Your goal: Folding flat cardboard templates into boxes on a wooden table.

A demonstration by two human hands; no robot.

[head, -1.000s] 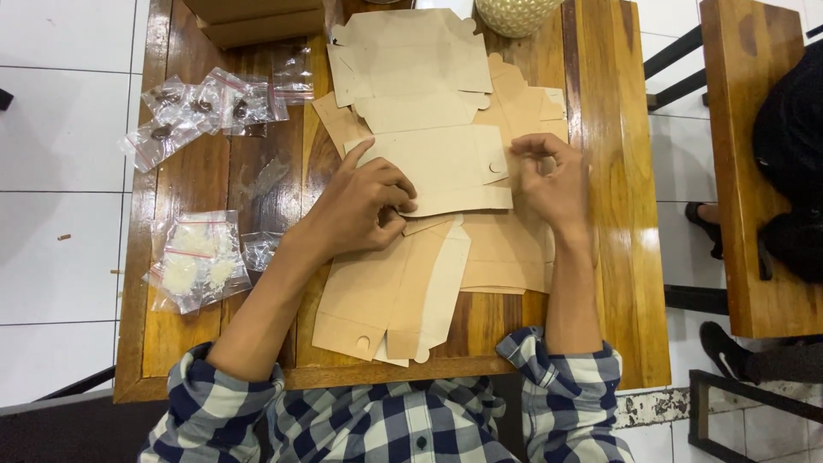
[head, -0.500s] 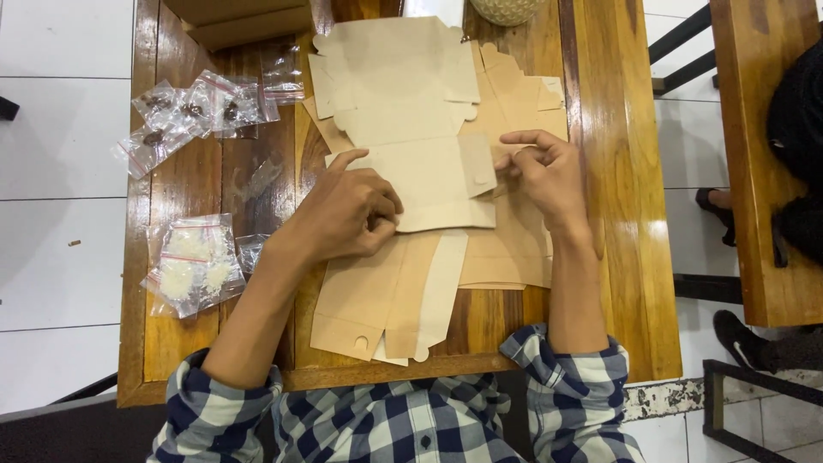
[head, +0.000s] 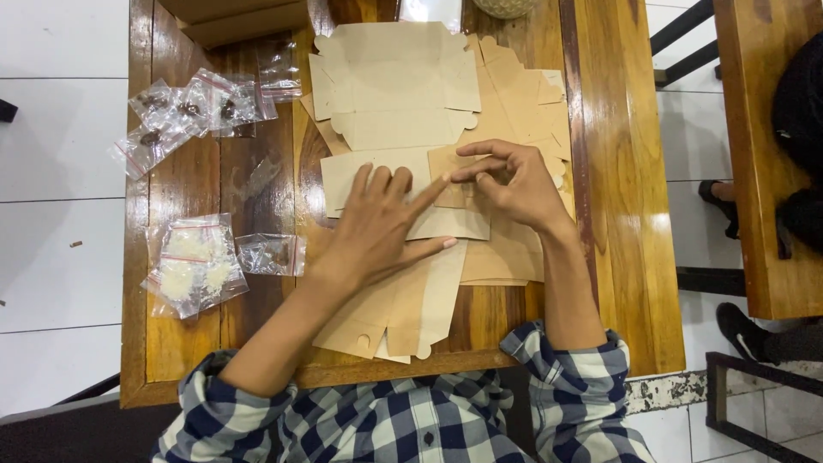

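I see the flat brown cardboard box blank (head: 377,176) lying near the middle of the wooden table (head: 613,214), on top of other unfolded blanks. My left hand (head: 381,227) lies spread and flat on it, palm down, fingers extended and gripping nothing, the index finger reaching out to the right until it meets the other hand. My right hand (head: 514,184) is curled, its thumb and first fingers pinched on a small flap (head: 450,163) at the blank's right edge, which stands folded up off the sheet.

Above this, farther from me, a larger cut-out blank (head: 394,81) lies fully opened with its tabs showing, and a stack of more blanks (head: 523,94) fans out to the right beneath my right hand. Another folded blank (head: 403,313) sticks out toward me, reaching almost to the table's near edge.

On the left part of the table I see a cluster of small clear plastic bags (head: 184,111) with dark bits inside, and nearer to me a bag of white pieces (head: 193,266) with a smaller clear bag (head: 270,255) just beside it. A cardboard box (head: 236,17) sits at the far edge. My sleeves are blue and white checked. To the right, well apart, stands a second wooden table (head: 763,171) over a white tiled floor (head: 56,171).
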